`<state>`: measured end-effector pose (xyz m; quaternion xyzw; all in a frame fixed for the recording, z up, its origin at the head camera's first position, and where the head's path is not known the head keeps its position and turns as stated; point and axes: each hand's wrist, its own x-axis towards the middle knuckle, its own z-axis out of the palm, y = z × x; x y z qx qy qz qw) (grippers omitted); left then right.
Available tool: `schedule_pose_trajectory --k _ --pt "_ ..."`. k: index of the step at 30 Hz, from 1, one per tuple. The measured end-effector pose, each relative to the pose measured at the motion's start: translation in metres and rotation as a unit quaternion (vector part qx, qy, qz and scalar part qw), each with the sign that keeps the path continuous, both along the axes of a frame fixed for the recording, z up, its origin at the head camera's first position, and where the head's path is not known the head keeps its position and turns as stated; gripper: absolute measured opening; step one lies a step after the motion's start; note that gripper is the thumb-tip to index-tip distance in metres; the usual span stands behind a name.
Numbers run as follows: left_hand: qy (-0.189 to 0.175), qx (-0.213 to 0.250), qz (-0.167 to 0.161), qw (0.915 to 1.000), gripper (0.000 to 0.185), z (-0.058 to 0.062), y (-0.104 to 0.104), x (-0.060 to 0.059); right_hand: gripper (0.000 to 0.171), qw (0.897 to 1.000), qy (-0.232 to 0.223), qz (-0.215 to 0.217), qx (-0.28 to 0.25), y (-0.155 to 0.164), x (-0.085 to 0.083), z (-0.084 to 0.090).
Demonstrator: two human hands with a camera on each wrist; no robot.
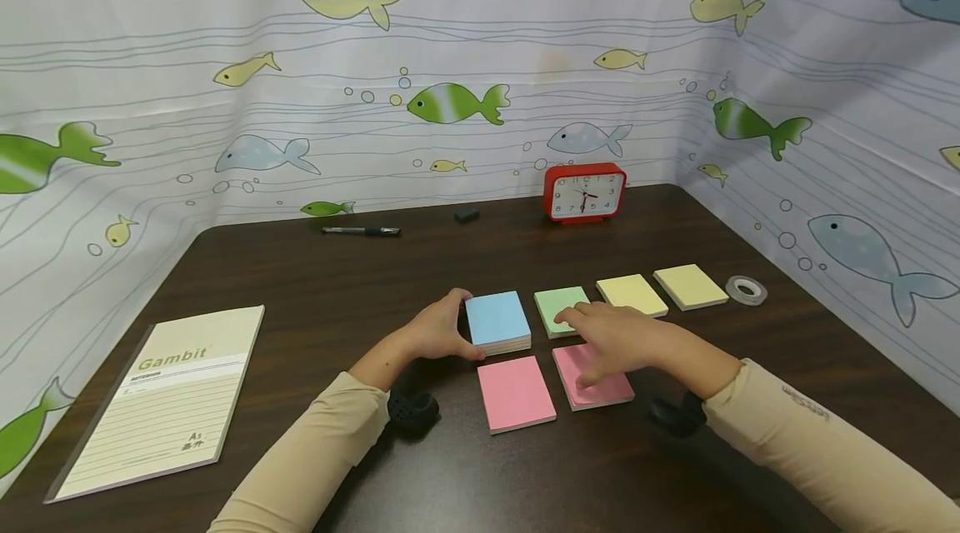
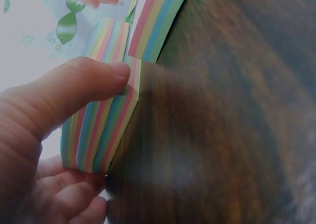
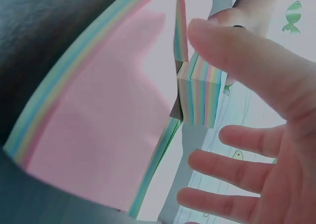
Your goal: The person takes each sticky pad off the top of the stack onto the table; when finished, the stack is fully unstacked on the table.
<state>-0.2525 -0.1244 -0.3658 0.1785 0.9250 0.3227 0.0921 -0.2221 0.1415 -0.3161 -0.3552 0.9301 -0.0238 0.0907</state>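
Observation:
In the head view my left hand [image 1: 435,331] grips a stack of sticky note pads with a blue top [image 1: 498,318], thumb on its near side and fingers at the far left corner. The left wrist view shows the stack's striped edges [image 2: 94,132], with several pads one on another. My right hand [image 1: 626,340] hovers over a green pad [image 1: 553,300] and a pink pad [image 1: 611,394], fingers spread and holding nothing. Another pink pad [image 1: 516,394] lies just in front of the blue stack. In the right wrist view, a pink pad [image 3: 98,105] fills the left side, apart from the fingers.
Two yellow pads [image 1: 633,295] [image 1: 690,286] and a tape roll [image 1: 746,290] lie to the right. A red clock [image 1: 585,193] stands at the back, with a pen [image 1: 360,231] and a small dark block [image 1: 467,216] further left. A notebook [image 1: 161,400] lies at the left.

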Motion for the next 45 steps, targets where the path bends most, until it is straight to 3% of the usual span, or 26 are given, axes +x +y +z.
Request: schedule_pose_trajectory --k 11,23,32,45 --pt "0.007 -0.012 -0.004 0.9999 0.092 0.003 0.002 0.002 0.070 1.000 0.005 -0.003 -0.031 -0.016 -0.010 -0.003" --pt "0.013 -0.022 -0.003 0.9997 0.091 0.003 0.003 0.001 0.070 0.999 0.032 -0.003 -0.024 -0.039 -0.026 0.001" --pt "0.019 -0.025 0.001 0.9995 0.089 0.000 0.002 0.000 0.071 1.000 0.027 -0.009 -0.014 -0.055 -0.039 0.003" --pt "0.020 -0.017 -0.001 0.9997 0.089 0.000 0.003 0.000 0.082 0.999 0.013 0.013 0.029 -0.077 -0.053 -0.001"
